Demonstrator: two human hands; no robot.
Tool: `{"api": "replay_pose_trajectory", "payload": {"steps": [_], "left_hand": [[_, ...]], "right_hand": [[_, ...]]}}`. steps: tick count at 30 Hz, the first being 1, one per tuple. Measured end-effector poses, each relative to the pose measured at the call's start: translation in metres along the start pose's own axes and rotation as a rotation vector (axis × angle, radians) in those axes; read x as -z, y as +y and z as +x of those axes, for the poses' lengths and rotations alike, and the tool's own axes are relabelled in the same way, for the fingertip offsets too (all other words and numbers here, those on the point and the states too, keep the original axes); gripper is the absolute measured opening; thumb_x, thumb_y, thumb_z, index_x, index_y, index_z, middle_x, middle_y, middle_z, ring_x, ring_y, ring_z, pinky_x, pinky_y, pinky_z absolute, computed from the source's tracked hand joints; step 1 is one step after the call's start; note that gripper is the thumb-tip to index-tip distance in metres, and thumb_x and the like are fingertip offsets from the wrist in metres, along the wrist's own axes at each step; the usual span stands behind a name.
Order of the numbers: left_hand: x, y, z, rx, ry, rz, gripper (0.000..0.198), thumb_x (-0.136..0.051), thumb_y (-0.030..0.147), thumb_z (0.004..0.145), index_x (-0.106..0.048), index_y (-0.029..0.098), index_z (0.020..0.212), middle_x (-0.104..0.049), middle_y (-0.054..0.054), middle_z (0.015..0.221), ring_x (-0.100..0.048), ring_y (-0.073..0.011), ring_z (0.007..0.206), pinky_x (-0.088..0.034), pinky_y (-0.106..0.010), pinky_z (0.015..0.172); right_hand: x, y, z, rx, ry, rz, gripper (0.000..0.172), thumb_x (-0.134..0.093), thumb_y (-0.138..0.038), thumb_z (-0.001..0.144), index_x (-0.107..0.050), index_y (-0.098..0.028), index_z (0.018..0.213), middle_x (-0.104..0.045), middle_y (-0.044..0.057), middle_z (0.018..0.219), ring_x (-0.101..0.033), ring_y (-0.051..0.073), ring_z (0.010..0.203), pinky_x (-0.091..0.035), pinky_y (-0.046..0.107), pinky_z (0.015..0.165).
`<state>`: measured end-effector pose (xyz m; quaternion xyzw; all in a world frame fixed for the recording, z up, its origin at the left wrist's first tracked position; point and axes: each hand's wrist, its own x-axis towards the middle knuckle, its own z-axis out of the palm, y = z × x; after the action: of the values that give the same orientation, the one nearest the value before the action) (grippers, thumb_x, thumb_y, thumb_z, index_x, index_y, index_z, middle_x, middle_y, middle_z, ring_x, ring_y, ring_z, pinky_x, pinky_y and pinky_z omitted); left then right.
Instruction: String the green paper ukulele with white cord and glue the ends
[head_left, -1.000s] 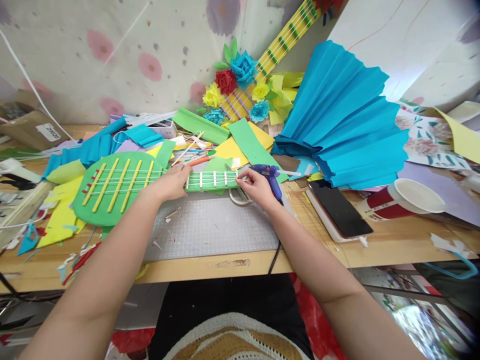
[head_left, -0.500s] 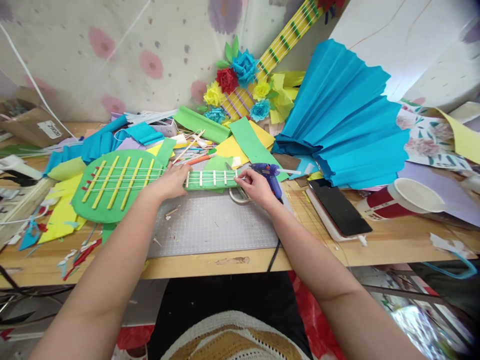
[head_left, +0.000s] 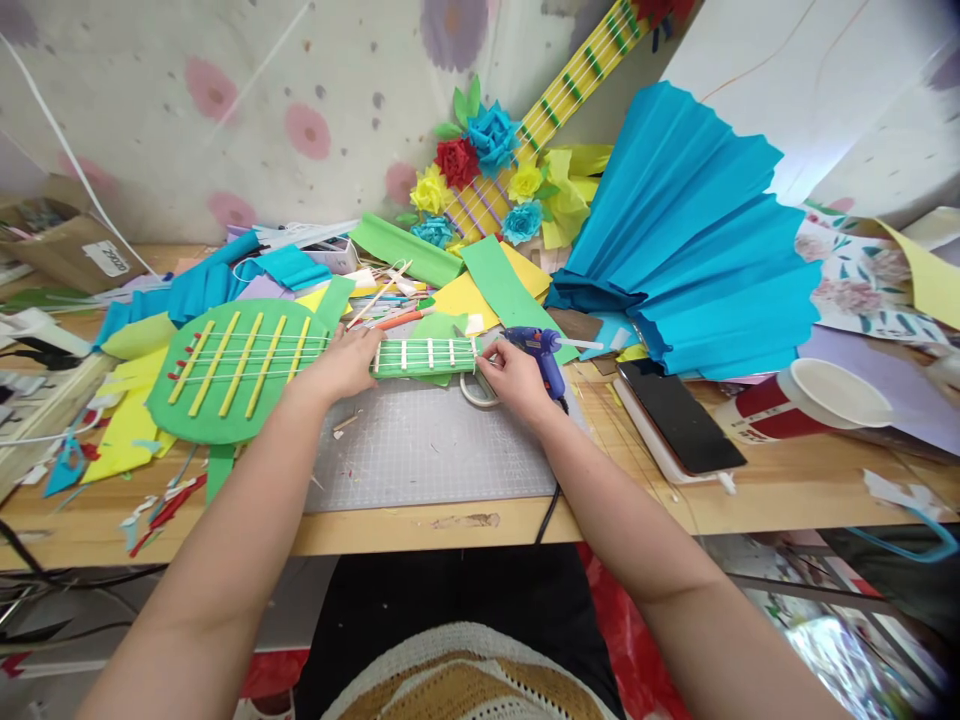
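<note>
A green paper guitar (head_left: 240,370) with yellow bars and white strings lies flat across the grey cutting mat (head_left: 427,450). My left hand (head_left: 341,365) presses down on its neck where the neck meets the round body, fingers curled over it. My right hand (head_left: 510,378) pinches the far end of the neck (head_left: 426,357), fingertips closed on the string ends. A blue glue gun (head_left: 536,350) lies just behind my right hand, its cord running off the table's front edge.
A black phone (head_left: 679,415) on a white pad and a tipped red paper cup (head_left: 795,400) lie to the right. A big blue pleated fan (head_left: 690,240), a yellow flower-decked guitar (head_left: 517,150), paper sheets and scraps crowd the back and left. Scissors (head_left: 476,390) sit under the neck's end.
The green guitar has shifted very slightly; both hands stay on its neck, the right hand's fingers still working at the end.
</note>
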<state>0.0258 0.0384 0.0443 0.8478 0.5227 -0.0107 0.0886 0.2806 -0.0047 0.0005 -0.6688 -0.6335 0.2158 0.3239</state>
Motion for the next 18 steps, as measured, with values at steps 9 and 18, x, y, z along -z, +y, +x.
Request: {"api": "replay_pose_trajectory", "payload": {"steps": [9,18], "left_hand": [[-0.005,-0.009,0.007,0.015,-0.048,0.058,0.065,-0.068,0.022,0.061,-0.044,0.020,0.122,-0.052,-0.014,0.131,-0.044,-0.0343,0.126,-0.027,-0.050,0.109],[0.006,0.037,0.021,-0.092,0.256,-0.075,0.041,-0.064,0.044,0.074,-0.057,0.021,0.107,-0.056,-0.009,0.118,-0.047,-0.0295,0.119,-0.037,-0.043,0.101]], "right_hand": [[-0.001,0.000,0.000,-0.055,-0.031,-0.052,0.022,-0.055,-0.031,0.082,-0.059,-0.017,0.098,-0.060,0.000,0.069,-0.052,0.015,0.061,-0.034,0.024,0.059],[-0.003,0.004,0.002,-0.034,-0.031,-0.048,0.019,-0.055,-0.028,0.082,-0.060,-0.017,0.096,-0.061,0.000,0.067,-0.053,0.015,0.061,-0.034,0.025,0.059]]}}
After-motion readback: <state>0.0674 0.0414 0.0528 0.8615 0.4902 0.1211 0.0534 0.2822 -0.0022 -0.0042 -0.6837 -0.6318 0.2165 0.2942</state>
